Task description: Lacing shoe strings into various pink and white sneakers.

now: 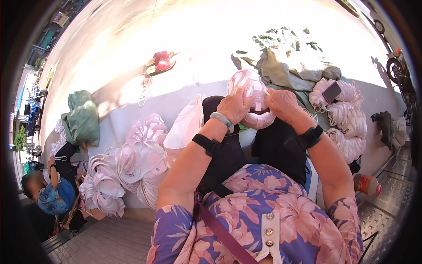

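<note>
A pale pink shoe upper (259, 119) is held over my lap, its tongue and eyelet strip facing up. My left hand (234, 105) grips its left side, thumb and fingers closed on the edge. At its right side my right hand (283, 105) is closed in a pinch. A bit of white shoelace shows at those right fingertips, though most of it is hidden. Left of my knees, more pink and white shoe uppers (144, 160) lie in stacked piles, with one large upper (184, 127) leaning nearest my left arm.
Tied bundles of pink uppers (349, 116) lie at the right, a phone (331, 92) on top. Behind them is a crumpled green-grey sack (281, 66). Red sandals (160, 65) and a green bag (81, 116) are farther left. A co-worker (57, 193) sits at far left; a bottle (367, 185) lies right.
</note>
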Action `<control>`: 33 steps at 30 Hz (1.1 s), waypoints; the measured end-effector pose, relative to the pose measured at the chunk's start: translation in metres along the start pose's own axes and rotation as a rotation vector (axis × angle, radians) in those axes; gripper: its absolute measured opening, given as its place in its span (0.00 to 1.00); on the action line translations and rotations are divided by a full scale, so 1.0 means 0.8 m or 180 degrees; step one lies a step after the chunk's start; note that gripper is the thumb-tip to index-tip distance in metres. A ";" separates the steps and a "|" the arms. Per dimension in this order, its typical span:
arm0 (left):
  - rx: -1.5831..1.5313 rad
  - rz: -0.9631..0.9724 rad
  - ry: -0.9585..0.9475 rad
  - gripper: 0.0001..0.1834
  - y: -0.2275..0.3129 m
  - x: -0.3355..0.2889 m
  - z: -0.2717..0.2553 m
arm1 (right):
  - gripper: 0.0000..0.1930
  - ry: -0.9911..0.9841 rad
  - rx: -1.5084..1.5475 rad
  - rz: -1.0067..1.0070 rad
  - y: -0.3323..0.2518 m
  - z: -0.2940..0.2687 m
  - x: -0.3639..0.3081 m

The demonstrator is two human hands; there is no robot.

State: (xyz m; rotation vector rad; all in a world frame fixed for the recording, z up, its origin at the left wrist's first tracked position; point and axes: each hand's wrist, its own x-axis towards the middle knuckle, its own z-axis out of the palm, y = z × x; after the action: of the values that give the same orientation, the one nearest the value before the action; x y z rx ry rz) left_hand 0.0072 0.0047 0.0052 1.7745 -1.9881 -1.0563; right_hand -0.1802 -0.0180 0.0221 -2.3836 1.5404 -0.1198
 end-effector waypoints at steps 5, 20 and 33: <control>-0.0097 0.0166 0.0258 0.27 -0.016 -0.003 0.016 | 0.15 -0.0137 -0.0092 -0.0047 -0.005 0.002 -0.006; -0.0418 -0.0239 0.0092 0.28 -0.019 0.026 0.008 | 0.18 -0.0475 -0.0428 0.0726 -0.016 0.008 0.035; -0.0098 -0.0372 0.0188 0.27 -0.007 0.030 0.014 | 0.20 -0.0316 -0.0156 0.0226 0.034 0.018 0.026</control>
State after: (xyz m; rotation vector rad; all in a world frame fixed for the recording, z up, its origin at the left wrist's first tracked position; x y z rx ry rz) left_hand -0.0013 -0.0143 -0.0129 1.9031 -1.8435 -1.0506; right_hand -0.1915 -0.0444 -0.0013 -2.3308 1.5964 0.0515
